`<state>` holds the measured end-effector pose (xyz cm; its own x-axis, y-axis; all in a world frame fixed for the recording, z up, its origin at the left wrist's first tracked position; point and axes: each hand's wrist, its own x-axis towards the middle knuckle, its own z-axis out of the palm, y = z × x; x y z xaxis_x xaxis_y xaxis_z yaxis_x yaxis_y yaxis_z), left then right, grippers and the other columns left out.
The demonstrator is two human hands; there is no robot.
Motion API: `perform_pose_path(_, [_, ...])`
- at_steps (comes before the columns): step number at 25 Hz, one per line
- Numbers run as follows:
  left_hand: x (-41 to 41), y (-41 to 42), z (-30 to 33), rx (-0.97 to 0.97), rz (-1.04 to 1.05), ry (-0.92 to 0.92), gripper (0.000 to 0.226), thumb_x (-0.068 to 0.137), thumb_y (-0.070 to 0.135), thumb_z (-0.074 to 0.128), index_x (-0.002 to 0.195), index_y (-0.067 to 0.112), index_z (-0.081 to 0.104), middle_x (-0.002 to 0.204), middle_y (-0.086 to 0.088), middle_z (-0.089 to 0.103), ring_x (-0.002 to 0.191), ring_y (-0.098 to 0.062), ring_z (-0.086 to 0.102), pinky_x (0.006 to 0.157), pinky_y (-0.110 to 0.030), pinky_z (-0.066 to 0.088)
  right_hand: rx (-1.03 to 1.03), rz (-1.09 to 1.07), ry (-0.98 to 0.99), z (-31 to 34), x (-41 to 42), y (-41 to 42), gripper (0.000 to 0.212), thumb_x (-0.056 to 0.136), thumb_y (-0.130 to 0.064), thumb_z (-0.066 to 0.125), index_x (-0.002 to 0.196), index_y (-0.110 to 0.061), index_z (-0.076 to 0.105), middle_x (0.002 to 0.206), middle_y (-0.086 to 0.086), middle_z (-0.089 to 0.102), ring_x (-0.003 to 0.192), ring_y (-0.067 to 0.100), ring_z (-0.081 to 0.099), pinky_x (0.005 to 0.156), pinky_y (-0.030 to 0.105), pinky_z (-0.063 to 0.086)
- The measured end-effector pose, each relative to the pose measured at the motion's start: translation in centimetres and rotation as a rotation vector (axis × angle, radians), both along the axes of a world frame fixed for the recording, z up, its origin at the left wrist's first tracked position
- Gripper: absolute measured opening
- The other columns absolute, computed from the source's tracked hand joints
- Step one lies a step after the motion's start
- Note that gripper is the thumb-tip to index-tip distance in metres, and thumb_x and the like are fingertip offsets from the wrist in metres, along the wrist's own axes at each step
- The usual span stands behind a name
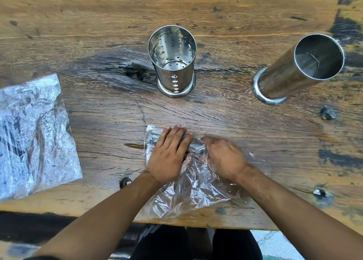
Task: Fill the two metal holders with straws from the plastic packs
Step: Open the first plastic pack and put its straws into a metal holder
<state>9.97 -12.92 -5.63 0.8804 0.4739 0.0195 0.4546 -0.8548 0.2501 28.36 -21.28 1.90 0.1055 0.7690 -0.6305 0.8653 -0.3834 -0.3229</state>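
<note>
Both metal holders, perforated (172, 61) and plain (298, 67), stand empty; left hand (169, 153) presses flat on the near straw pack (188, 183), right hand's (224, 157) grip inside it unclear.

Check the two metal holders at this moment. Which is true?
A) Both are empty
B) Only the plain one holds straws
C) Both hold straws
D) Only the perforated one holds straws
A: the perforated metal holder and the plain metal holder both show bare insides, while the straws are in the plastic pack under the left hand and right hand.
</note>
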Motion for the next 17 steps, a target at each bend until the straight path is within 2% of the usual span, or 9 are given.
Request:
perform_pose_path(2, [0.1, 0.0, 0.1, 0.002, -0.008, 0.035, 0.054, 0.109, 0.036, 0.026, 0.148, 0.006, 0.047, 0.149, -0.021, 0.051, 0.145, -0.036, 0.041, 0.123, -0.054, 0.025, 0.017, 0.013, 0.052, -0.3, 0.3, -0.4, 0.033, 0.102, -0.012, 0.053, 0.134, -0.012, 0.047, 0.070, -0.003, 0.050, 0.054, 0.001, 0.048, 0.042, 0.012, 0.031])
perform_pose_path(5, [0.2, 0.0, 0.3, -0.025, -0.021, 0.088, 0.059, 0.104, 0.043, 0.042, 0.153, 0.009, 0.041, 0.153, -0.021, 0.046, 0.149, -0.036, 0.036, 0.123, -0.054, 0.025, -0.007, -0.046, 0.102, 0.6, 1.6, -1.3, 0.029, 0.102, -0.013, 0.051, 0.131, -0.014, 0.047, 0.080, -0.005, 0.058, 0.070, 0.013, 0.064, 0.051, 0.017, 0.046])
perform_pose_path(7, [0.3, 0.1, 0.4, -0.049, -0.007, 0.143, 0.065, 0.102, 0.046, 0.044, 0.157, 0.012, 0.034, 0.157, -0.020, 0.040, 0.152, -0.035, 0.030, 0.124, -0.054, 0.022, -0.013, -0.127, 0.157, 1.8, 3.1, -2.7, 0.032, 0.101, -0.019, 0.058, 0.132, -0.013, 0.054, 0.106, -0.006, 0.066, 0.100, 0.018, 0.068, 0.069, 0.021, 0.051])
perform_pose_path(8, [0.4, 0.2, 0.4, -0.056, -0.001, 0.164, 0.067, 0.102, 0.047, 0.041, 0.158, 0.012, 0.031, 0.160, -0.020, 0.036, 0.154, -0.034, 0.026, 0.125, -0.054, 0.020, -0.011, -0.157, 0.157, 2.5, 3.8, -3.8, 0.040, 0.099, -0.023, 0.063, 0.137, -0.014, 0.056, 0.123, -0.005, 0.064, 0.115, 0.015, 0.062, 0.085, 0.022, 0.048])
perform_pose_path(9, [0.5, 0.2, 0.4, -0.060, 0.001, 0.184, 0.069, 0.102, 0.048, 0.039, 0.159, 0.012, 0.027, 0.164, -0.019, 0.030, 0.156, -0.032, 0.020, 0.126, -0.054, 0.018, -0.015, -0.140, 0.095, 2.7, 4.6, -5.1, 0.045, 0.096, -0.030, 0.066, 0.138, -0.017, 0.058, 0.133, -0.003, 0.064, 0.120, 0.016, 0.062, 0.095, 0.023, 0.045])
perform_pose_path(11, [0.7, 0.2, 0.5, -0.069, -0.013, 0.234, 0.071, 0.103, 0.048, 0.035, 0.162, 0.012, 0.017, 0.170, -0.015, 0.013, 0.159, -0.028, 0.005, 0.127, -0.054, 0.013, -0.075, -0.122, -0.032, 2.8, 5.5, -7.0, 0.042, 0.090, -0.046, 0.058, 0.125, -0.024, 0.061, 0.124, 0.004, 0.070, 0.109, 0.024, 0.068, 0.088, 0.030, 0.050])
perform_pose_path(13, [0.9, 0.2, 0.4, -0.066, -0.036, 0.283, 0.071, 0.105, 0.048, 0.027, 0.163, 0.013, 0.006, 0.172, -0.010, 0.000, 0.159, -0.026, -0.006, 0.127, -0.055, 0.011, -0.122, -0.132, -0.065, 2.7, 5.4, -7.9, 0.047, 0.084, -0.052, 0.048, 0.123, -0.027, 0.056, 0.115, 0.004, 0.071, 0.100, 0.024, 0.069, 0.080, 0.033, 0.052])
perform_pose_path(15, [1.0, 0.3, 0.4, -0.068, -0.047, 0.318, 0.068, 0.106, 0.047, 0.019, 0.163, 0.013, 0.002, 0.172, -0.008, -0.003, 0.159, -0.026, -0.010, 0.126, -0.056, 0.010, -0.105, -0.125, -0.055, 2.6, 4.9, -7.8, 0.048, 0.086, -0.053, 0.051, 0.129, -0.029, 0.052, 0.112, 0.000, 0.071, 0.096, 0.019, 0.070, 0.077, 0.030, 0.051])
perform_pose_path(17, [1.0, 0.4, 0.5, -0.068, -0.050, 0.339, 0.068, 0.105, 0.048, 0.013, 0.163, 0.013, 0.002, 0.171, -0.009, -0.005, 0.158, -0.026, -0.011, 0.127, -0.057, 0.008, -0.086, -0.094, -0.040, 2.5, 4.3, -7.5, 0.042, 0.088, -0.054, 0.055, 0.122, -0.029, 0.052, 0.101, -0.003, 0.073, 0.086, 0.016, 0.070, 0.074, 0.029, 0.052])
